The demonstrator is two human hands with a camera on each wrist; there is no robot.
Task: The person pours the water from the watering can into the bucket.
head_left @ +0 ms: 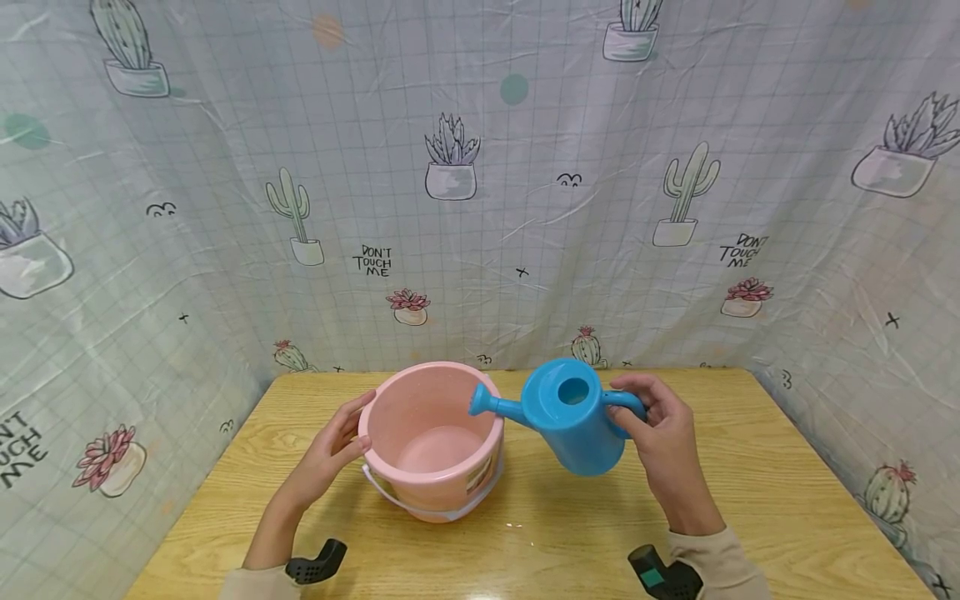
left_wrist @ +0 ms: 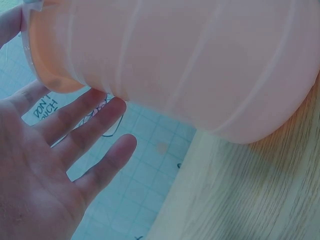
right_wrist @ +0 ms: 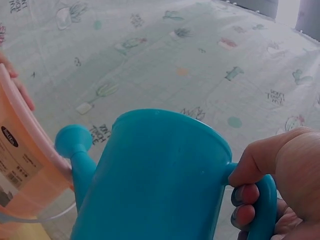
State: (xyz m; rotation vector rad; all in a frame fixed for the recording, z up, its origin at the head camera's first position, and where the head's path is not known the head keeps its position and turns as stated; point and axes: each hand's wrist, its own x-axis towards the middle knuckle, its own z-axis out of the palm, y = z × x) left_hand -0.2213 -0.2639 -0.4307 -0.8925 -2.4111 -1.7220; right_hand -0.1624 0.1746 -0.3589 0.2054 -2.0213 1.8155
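A pink bucket (head_left: 423,496) is found upright on the wooden bench (head_left: 757,475), left of centre in the lower half of the head frame. Its rim is touched at the left by the left hand (head_left: 326,450); the fingers are extended and spread, laid against the outer wall just below the rim in the left wrist view, and are not clamped. The two hands are set well apart, with the bucket and a blue watering can (head_left: 581,442) between them. The can, right of centre, is gripped by its handle (head_left: 626,402) in the right hand (head_left: 663,437), the fingers being curled round it. The can's rose (head_left: 481,400) is held at the bucket's right rim, where it overlaps the interior in the head frame (contact with the rim cannot be confirmed). A white bail (head_left: 452,514) is seen hanging across the bucket's front. A printed label (right_wrist: 19,150) is noted at the left of the right wrist view. The background is covered by a cactus-printed cloth (head_left: 510,217).
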